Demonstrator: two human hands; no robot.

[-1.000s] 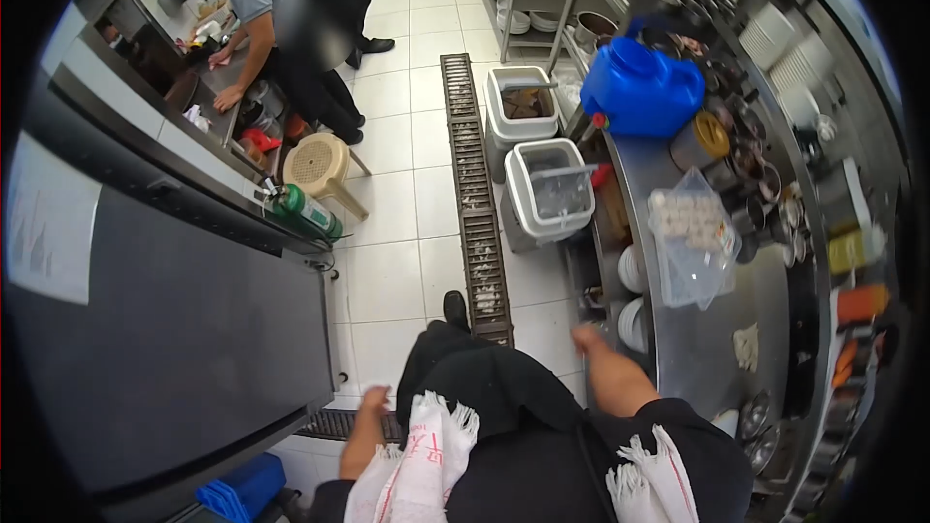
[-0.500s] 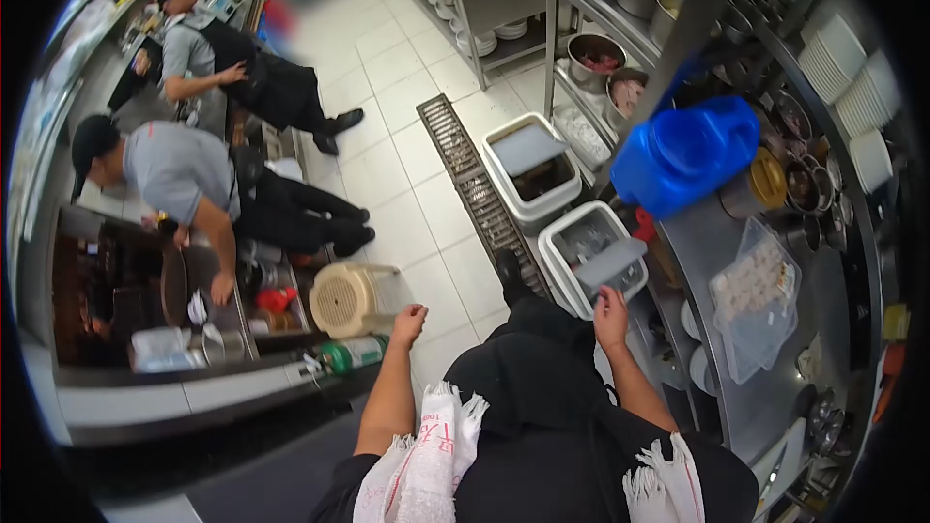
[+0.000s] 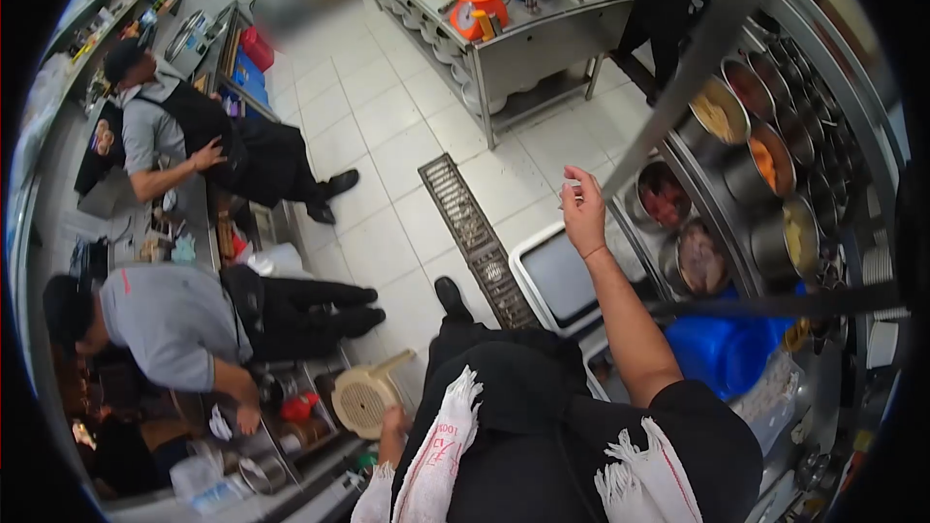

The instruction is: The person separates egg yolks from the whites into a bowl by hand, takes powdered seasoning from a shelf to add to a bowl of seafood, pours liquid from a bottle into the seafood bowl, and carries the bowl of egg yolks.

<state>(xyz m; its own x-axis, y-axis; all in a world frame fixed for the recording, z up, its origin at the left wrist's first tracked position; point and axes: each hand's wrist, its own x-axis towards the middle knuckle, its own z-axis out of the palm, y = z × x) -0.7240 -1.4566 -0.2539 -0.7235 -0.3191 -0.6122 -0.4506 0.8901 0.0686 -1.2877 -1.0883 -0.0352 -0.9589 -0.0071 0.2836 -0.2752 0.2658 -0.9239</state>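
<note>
White towels (image 3: 436, 455) hang over black clothing. The left hand (image 3: 395, 421) is at the edge of a beige stool (image 3: 363, 402); whether it grips cannot be told. The right hand (image 3: 584, 208) is raised, half open, fingers curled, near a white-rimmed bin (image 3: 526, 281) and pots (image 3: 699, 261) of food. Farther off, an orange scale (image 3: 477, 15) stands on a steel bench (image 3: 552, 34).

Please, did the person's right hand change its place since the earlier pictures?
Yes, forward. Earlier, the right hand was on the near side of the farther white bin; now its fingers appear beyond that bin's far edge.
</note>
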